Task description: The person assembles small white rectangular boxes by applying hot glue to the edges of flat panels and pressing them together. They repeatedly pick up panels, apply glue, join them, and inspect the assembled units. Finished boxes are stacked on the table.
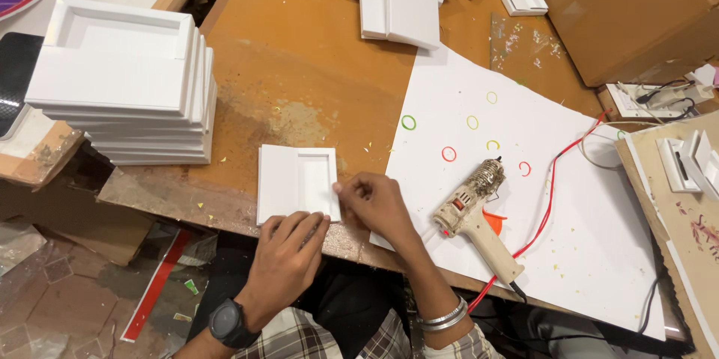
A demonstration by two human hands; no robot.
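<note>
A flat white foam frame piece [296, 179] with a raised border lies on the brown table near its front edge. My left hand [284, 258] rests with its fingers on the frame's near edge; a black watch is on that wrist. My right hand [374, 202] pinches the frame's right edge between thumb and fingers; silver bangles sit on that wrist. A worn cream glue gun [473, 213] lies just right of my right hand on a white sheet [524, 179], its red cord [558, 172] trailing to the right.
A tall stack of white foam frames [127, 82] stands at the left. More white frame pieces [404, 11] lie at the table's far edge. A cardboard box [629, 7] is at the upper right. Small coloured rings [449, 153] dot the sheet.
</note>
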